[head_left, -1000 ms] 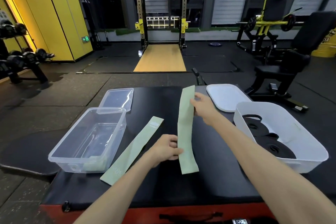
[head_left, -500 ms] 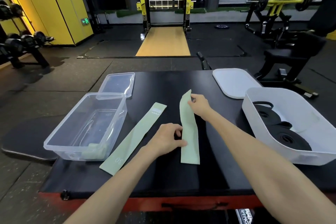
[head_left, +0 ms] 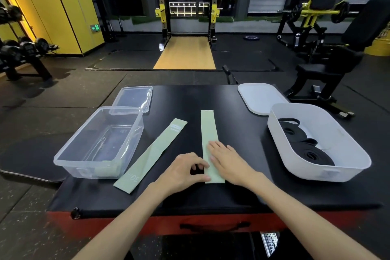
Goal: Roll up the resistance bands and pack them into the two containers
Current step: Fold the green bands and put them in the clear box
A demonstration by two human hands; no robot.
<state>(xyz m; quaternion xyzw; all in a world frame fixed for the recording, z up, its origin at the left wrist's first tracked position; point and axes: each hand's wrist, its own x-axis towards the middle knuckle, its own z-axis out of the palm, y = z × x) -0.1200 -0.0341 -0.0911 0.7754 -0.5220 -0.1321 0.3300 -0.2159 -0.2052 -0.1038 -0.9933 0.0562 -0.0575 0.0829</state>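
A clear rectangular plastic container [head_left: 69,155] is set on the left of a black padded platform [head_left: 211,95], with a clear plastic lid [head_left: 135,99] just behind it. At the right a white oval plastic tub [head_left: 337,175] is placed, with a white flat lid [head_left: 259,99] behind it and black rolled rubber bands [head_left: 310,152] inside. Between the two, a slanted pale-green fabric band [head_left: 154,152] is laid just beside the clear container. To its right lies a straight pale-green fabric band [head_left: 207,124], its near end pinched by the left hand [head_left: 183,172] and covered by the right hand [head_left: 228,162].
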